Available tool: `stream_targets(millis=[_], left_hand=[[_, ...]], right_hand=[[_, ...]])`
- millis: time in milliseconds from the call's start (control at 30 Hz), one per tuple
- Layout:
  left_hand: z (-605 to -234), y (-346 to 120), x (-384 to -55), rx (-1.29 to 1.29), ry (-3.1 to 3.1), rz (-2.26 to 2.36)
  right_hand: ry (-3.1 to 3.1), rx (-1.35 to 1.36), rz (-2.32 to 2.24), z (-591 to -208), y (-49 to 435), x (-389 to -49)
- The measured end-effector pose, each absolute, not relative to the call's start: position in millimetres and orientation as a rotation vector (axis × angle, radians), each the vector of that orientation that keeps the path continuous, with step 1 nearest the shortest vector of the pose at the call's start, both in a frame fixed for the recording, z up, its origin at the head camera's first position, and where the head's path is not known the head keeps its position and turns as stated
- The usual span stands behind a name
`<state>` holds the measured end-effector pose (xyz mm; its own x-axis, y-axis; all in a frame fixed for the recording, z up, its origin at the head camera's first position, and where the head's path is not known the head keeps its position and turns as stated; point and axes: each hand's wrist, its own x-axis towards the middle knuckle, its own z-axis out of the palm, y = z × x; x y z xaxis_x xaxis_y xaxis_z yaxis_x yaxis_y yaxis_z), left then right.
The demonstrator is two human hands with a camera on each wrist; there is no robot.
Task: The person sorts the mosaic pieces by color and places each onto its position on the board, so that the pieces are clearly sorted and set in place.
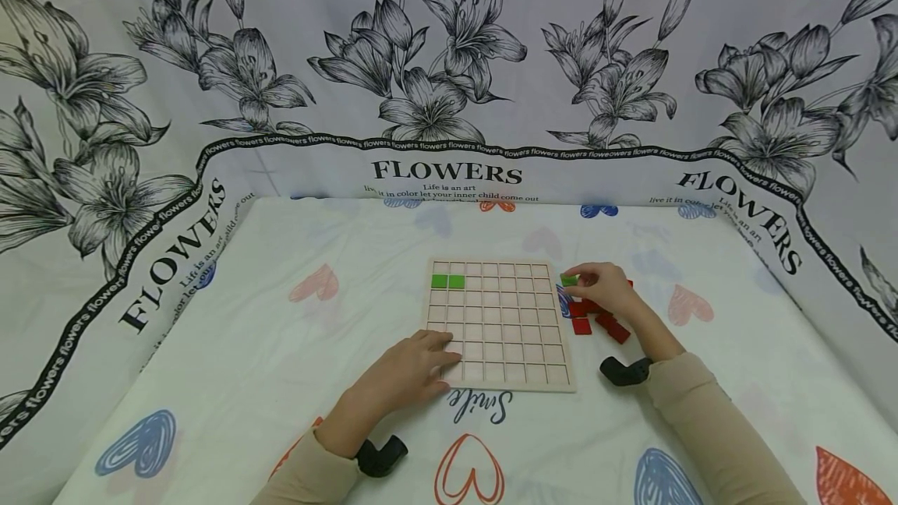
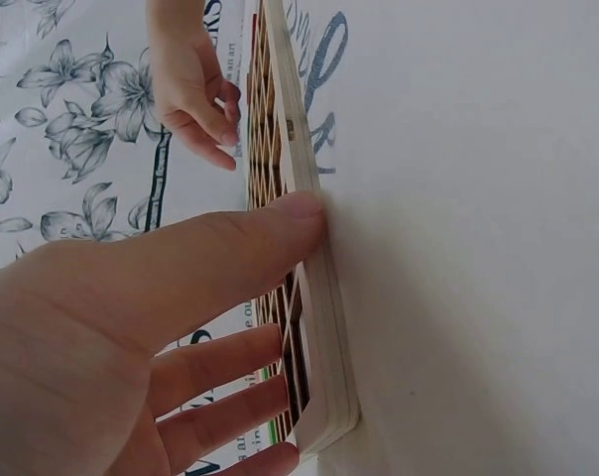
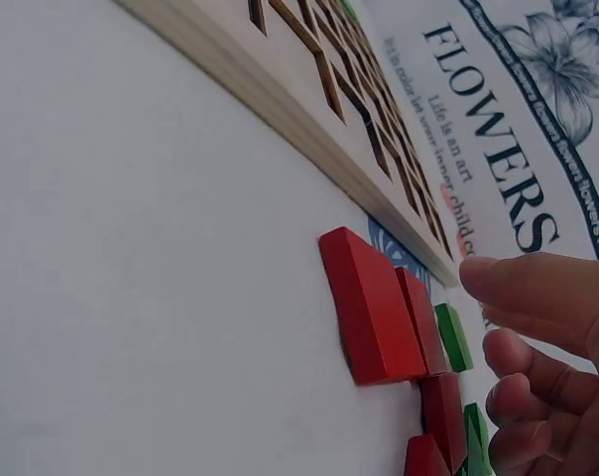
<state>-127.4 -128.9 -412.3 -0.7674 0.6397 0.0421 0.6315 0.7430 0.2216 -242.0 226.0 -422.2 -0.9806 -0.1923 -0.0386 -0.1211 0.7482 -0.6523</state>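
Observation:
My left hand [image 1: 414, 365] rests on the near left part of a wooden grid board [image 1: 519, 333]. In the left wrist view, the thumb [image 2: 290, 223] presses the board's edge and the other fingers lie over its cells. At the board's far right side, my right hand [image 1: 606, 287] pinches a small green tile [image 1: 569, 280] between thumb and index finger. That tile is hidden in the right wrist view, where the remaining fingers are curled. Below the hand lies a pile of red tiles [image 1: 581, 326]. Two green tiles [image 1: 447, 281] fill neighbouring cells in the board's second row from the back.
More green tiles, such as one green tile [image 3: 454, 337], lie beside the red ones under my right hand. A white cloth [image 1: 337, 240] printed with hearts covers the table. A flower-printed curtain [image 1: 435, 61] hangs behind and along the sides.

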Motion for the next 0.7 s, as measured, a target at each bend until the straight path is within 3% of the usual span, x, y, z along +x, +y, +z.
stream_targets(millis=[700], left_hand=[[-412, -130, -127, 1.062, 2.897, 0.344]], right_hand=[[2.837, -0.198, -0.976, -429, 238, -257]])
